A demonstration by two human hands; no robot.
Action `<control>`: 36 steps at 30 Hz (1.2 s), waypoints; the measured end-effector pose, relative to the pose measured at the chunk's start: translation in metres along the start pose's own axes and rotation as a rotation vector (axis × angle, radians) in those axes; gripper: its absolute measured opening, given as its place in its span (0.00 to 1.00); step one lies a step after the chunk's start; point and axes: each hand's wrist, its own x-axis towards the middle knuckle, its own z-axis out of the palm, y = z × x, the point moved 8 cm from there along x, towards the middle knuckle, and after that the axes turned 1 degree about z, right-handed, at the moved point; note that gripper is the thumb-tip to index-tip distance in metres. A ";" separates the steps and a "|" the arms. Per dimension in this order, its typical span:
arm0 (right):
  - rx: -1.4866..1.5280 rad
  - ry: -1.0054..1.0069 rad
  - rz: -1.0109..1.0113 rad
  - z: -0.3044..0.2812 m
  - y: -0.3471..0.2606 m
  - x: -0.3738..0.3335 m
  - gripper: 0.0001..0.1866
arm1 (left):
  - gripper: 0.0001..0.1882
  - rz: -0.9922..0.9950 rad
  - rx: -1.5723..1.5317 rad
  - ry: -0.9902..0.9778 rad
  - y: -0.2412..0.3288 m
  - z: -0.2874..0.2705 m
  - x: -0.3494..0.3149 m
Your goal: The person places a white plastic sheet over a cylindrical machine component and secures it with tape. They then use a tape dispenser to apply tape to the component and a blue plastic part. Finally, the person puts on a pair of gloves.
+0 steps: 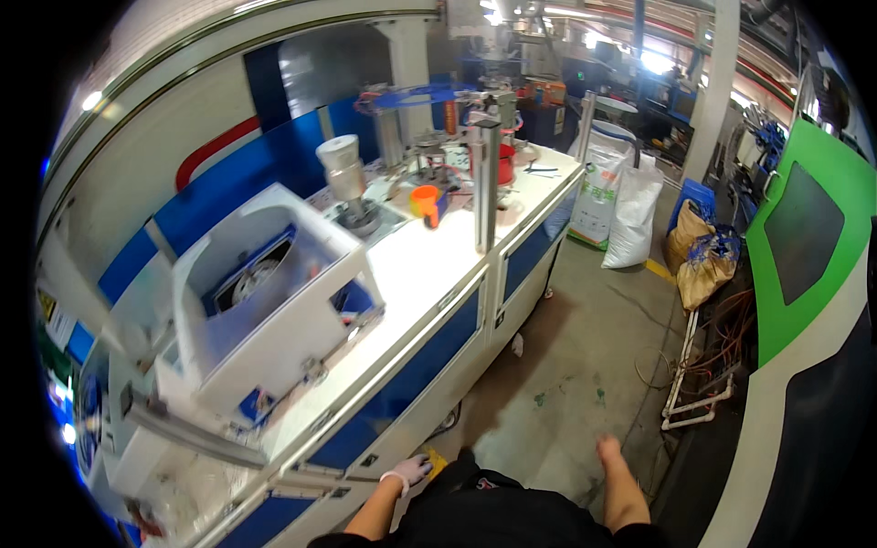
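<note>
My left hand [410,469], in a pale glove, hangs low beside the front of the white machine bench [429,315]. Just past its fingertips is a small yellow patch [438,460]; whether the hand touches or holds it I cannot tell. My right hand [608,448] is bare and hangs over the grey floor, apart from everything around it. Its fingers are too small and blurred to read. On the bench top stand an orange cup-like container [425,198] with a handle and a white open-topped housing [274,315] around a round feeder part.
Blue panels front the bench, and a metal post [485,187] rises at its edge. White sacks [632,215] stand beyond its far end. To the right are brown bags [705,274], white pipes [681,384] on the floor and a green machine panel [813,237].
</note>
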 end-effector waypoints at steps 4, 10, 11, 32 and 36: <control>0.568 -0.111 -0.227 0.008 -0.284 0.026 0.18 | 0.31 0.014 -0.255 -0.008 0.016 -0.059 0.047; 0.436 -0.714 -1.090 0.037 -0.614 -0.107 0.24 | 0.36 0.523 -1.280 -0.235 0.303 -0.221 0.072; 0.378 -0.716 -1.097 0.032 -0.651 -0.116 0.21 | 0.37 0.601 -1.354 -0.215 0.325 -0.241 0.077; 0.677 -1.848 -1.008 0.052 -0.828 -0.087 0.22 | 0.38 0.241 -0.934 0.709 0.281 -0.338 0.014; 0.647 -1.986 -0.563 0.067 -0.821 -0.094 0.25 | 0.37 0.217 -0.920 0.728 0.265 -0.337 -0.014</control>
